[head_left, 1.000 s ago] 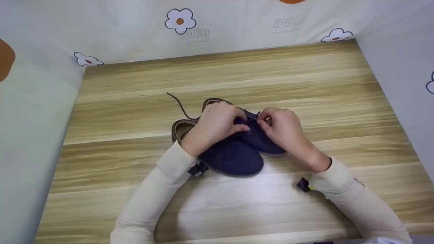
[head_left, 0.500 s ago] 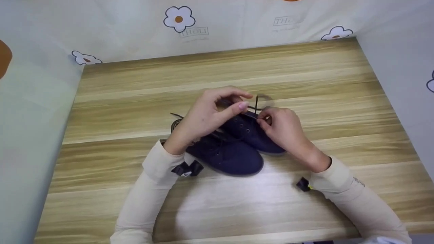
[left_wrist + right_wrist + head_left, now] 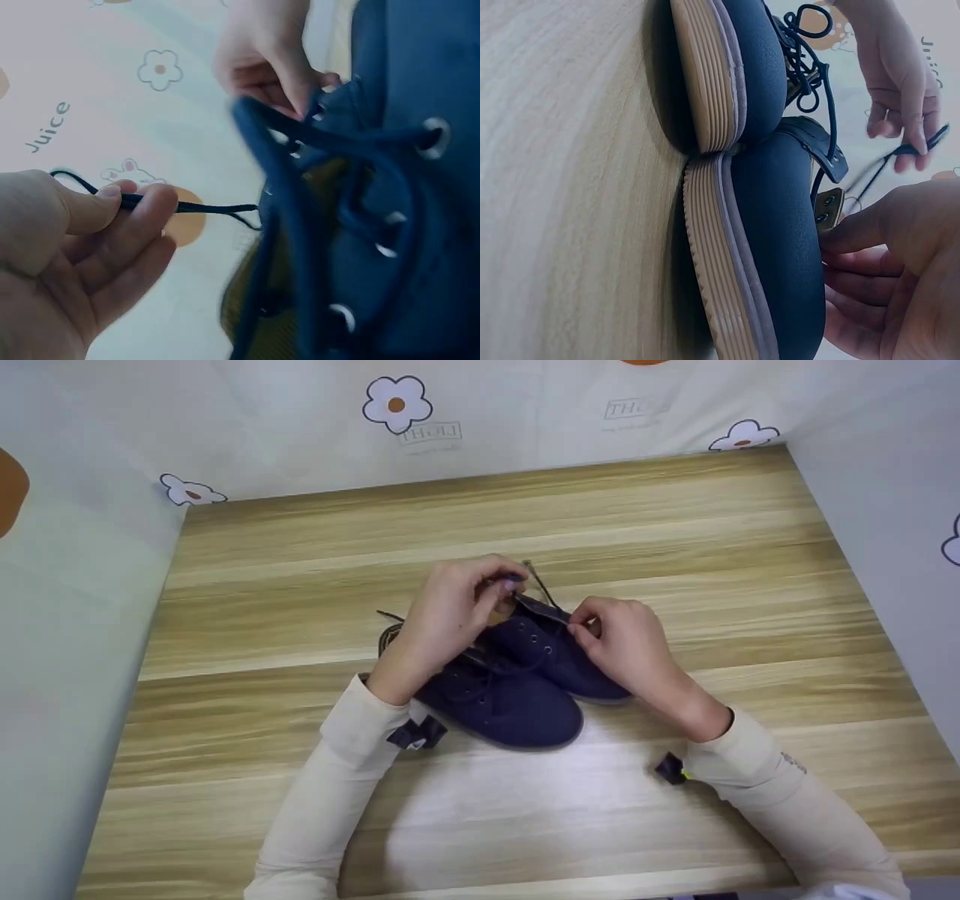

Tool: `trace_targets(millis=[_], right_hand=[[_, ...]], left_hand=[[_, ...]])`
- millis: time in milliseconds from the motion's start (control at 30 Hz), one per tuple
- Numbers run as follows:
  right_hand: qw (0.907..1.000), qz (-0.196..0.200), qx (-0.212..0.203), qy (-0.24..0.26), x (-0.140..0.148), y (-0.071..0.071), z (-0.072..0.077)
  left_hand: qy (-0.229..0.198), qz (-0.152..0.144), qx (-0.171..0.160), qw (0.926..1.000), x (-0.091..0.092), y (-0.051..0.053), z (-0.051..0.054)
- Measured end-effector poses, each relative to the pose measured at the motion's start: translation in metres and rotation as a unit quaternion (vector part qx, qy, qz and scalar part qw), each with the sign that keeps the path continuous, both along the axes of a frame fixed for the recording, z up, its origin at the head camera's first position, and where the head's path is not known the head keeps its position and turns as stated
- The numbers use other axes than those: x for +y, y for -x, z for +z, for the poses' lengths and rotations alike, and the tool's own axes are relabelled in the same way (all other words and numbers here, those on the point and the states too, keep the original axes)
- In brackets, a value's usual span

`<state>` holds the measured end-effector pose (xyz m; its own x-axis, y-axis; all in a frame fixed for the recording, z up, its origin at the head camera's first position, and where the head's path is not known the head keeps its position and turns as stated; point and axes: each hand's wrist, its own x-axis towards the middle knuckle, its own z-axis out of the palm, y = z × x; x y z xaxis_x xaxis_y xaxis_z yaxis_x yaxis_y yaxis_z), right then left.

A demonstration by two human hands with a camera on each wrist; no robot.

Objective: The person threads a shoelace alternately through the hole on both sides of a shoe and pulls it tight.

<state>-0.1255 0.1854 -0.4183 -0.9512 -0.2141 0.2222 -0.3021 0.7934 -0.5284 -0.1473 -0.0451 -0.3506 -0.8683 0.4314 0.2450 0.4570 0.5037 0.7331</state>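
Two navy lace-up shoes lie side by side on the table, the near shoe (image 3: 532,716) overlapping the view of the far shoe (image 3: 592,675). My left hand (image 3: 450,619) is raised over the far shoe's opening. In the left wrist view its thumb and fingers pinch a dark shoelace (image 3: 199,208), drawn out straight from the shoe. My right hand (image 3: 630,649) stays low at the far shoe's far side. Its thumb and fingers pinch the eyelet flap (image 3: 829,210), seen in the right wrist view. The left hand hides part of both shoe openings.
The wood-grain table (image 3: 300,780) reaches around the shoes. Pale flower-printed sheeting (image 3: 517,420) rises behind it and at both sides. A loose lace end (image 3: 390,616) sticks out beside the near shoe's heel. Lace loops (image 3: 810,22) stand over the near shoe.
My left hand has lifted off the far shoe's lacing and moved back toward its heel, now holding the lace drawn out. My right hand has kept its place at the flap.
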Motion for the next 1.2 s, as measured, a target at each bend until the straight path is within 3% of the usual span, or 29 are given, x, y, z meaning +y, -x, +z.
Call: trace_targets(millis=[100, 200, 333, 433, 533, 800, 1033, 1133, 1200], right_hand=[[1.0000, 0.001, 0.001, 0.001, 0.000, 0.000, 0.000], [1.0000, 0.002, -0.001, 0.003, 0.000, -0.001, 0.000], [1.0000, 0.003, -0.001, 0.004, 0.001, -0.001, 0.000], [1.0000, 0.005, -0.002, 0.003, 0.001, -0.001, 0.001], [1.0000, 0.005, -0.001, 0.001, 0.000, -0.001, 0.000], [1.0000, 0.005, -0.005, 0.004, 0.000, -0.001, -0.001], [0.9999, 0.003, -0.011, 0.003, 0.000, 0.000, 0.000], [0.9999, 0.002, -0.012, 0.002, 0.000, 0.000, 0.000], [0.9999, 0.003, -0.012, 0.002, 0.000, 0.000, 0.001]], left_hand=[[0.064, 0.035, 0.028, 0.9970, -0.003, 0.003, -0.002], [0.124, 0.053, 0.023, 0.9906, -0.007, 0.005, -0.004], [0.221, 0.045, 0.020, 0.9740, -0.010, 0.004, -0.006], [0.258, 0.028, 0.004, 0.9658, -0.008, 0.003, -0.005], [0.258, 0.024, -0.006, 0.9658, -0.002, 0.004, -0.006], [0.266, 0.024, 0.045, 0.9625, 0.014, 0.011, -0.019], [0.232, 0.012, 0.050, 0.9715, 0.016, 0.017, -0.029], [0.213, 0.012, 0.061, 0.9750, 0.015, 0.017, -0.031], [0.186, 0.011, 0.055, 0.9810, 0.013, 0.016, -0.029]])
